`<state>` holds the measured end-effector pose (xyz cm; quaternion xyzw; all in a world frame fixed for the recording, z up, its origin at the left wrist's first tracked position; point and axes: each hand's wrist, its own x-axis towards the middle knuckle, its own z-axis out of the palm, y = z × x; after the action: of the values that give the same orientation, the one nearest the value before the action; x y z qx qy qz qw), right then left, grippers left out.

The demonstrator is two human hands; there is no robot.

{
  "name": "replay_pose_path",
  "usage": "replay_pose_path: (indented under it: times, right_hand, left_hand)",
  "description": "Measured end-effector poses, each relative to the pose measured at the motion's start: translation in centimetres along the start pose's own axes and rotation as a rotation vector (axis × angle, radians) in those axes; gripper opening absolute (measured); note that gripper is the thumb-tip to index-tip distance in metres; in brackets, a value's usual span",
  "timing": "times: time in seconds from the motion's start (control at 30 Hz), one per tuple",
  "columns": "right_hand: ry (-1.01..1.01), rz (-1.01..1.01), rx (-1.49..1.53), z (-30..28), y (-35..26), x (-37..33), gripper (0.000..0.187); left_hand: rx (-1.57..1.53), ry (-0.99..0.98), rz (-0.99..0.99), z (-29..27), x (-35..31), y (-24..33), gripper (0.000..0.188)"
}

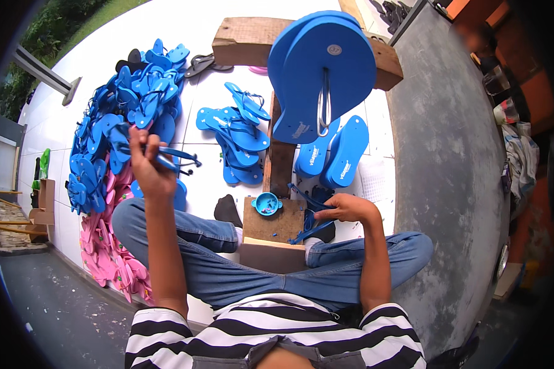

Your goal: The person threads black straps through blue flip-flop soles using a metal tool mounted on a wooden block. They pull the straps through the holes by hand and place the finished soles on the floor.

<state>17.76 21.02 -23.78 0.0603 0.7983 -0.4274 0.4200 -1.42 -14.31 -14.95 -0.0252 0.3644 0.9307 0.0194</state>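
Note:
My left hand (152, 166) is raised at the left, its fingers closed around a blue flip-flop strap (181, 161) with small dark plugs at its ends. At the right, my right hand (349, 208) is bent over loose blue straps (306, 232), its fingertips closed on one of them; the exact grip is partly hidden. Before me, blue flip-flop soles (295, 67) sit stacked on top of a wooden stand (243, 40). A looped silver metal tool (324, 111) pokes out of the top sole. A small blue bowl (266, 204) with bits in it rests on the stand's base board (257, 229).
Finished blue flip-flops (240, 132) lie left of the stand, and thick bare soles (346, 154) to its right. A big heap of blue flip-flops (126, 101) and pink ones (108, 246) covers the left. Grey concrete floor (437, 154) runs along the right.

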Motion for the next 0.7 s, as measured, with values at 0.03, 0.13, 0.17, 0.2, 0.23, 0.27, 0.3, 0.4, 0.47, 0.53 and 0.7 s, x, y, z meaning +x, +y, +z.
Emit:
replay_pose_path:
  times: [0.03,0.13,0.17,0.2,0.23,0.27,0.3,0.4,0.47,0.53,0.7]
  right_hand:
    - [0.009,-0.082,-0.107,0.8,0.5,1.2,0.055]
    - [-0.071,0.022,-0.320,4.4,2.9,5.5,0.054]
    - [-0.062,-0.005,-0.361,5.6,4.8,7.1,0.058]
    - [-0.080,0.130,-0.409,6.2,4.8,7.9,0.052]
    - [-0.075,0.194,-0.491,6.6,5.1,8.6,0.054]
    - [-0.072,0.261,-0.569,7.0,5.4,9.2,0.056]
    - [-0.068,0.327,-0.645,7.5,5.8,9.9,0.060]
    - [0.055,0.349,-0.629,9.3,6.3,11.0,0.090]
    - [0.087,0.300,-0.657,10.5,7.1,11.7,0.093]
    - [0.167,0.315,-0.740,12.0,8.3,11.8,0.081]
    - [0.307,0.285,-0.915,11.5,11.6,13.4,0.034]
  left_hand:
    - [0.071,0.005,-0.052,1.3,-1.1,-1.2,0.025]
    - [0.330,-0.143,-0.182,1.8,-3.3,-5.2,0.026]
    - [0.386,-0.200,-0.236,1.9,-3.6,-6.0,0.025]
    - [0.394,-0.214,-0.238,1.8,-3.8,-6.5,0.024]
    - [0.410,-0.230,-0.247,1.7,-4.1,-6.8,0.022]
    - [0.437,-0.240,-0.220,1.8,-4.3,-6.8,0.023]
    - [0.463,-0.252,-0.229,2.1,-4.4,-6.7,0.023]
    - [0.545,-0.290,-0.224,2.9,-4.6,-6.8,0.024]
    - [0.650,-0.322,-0.175,3.8,-5.2,-7.2,0.026]
    - [0.712,-0.381,-0.172,4.1,-5.7,-7.4,0.030]
    - [0.769,-0.585,-0.042,2.9,-5.2,-8.7,0.031]
